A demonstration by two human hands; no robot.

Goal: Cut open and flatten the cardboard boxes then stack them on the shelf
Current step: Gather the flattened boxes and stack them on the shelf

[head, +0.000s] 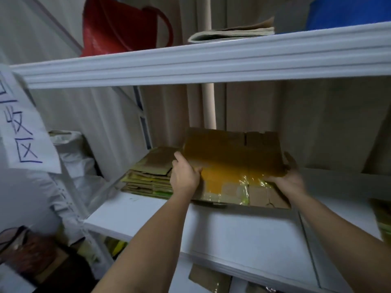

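Forearms reach over shelf (135, 220) front edge; left hand (184, 176) and right hand (291, 178) grip opposite sides of flattened box (230, 161), above stack (148, 176) at left; light, stiff, tape slippery; hold bare side edges.

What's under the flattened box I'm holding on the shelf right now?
Left of the flattened box, a stack of flattened cardboard lies on the white shelf; the box's near edge rests on that shelf. Whether the stack continues beneath is hidden by the box and both hands.

dim light, soft blur, warped edges
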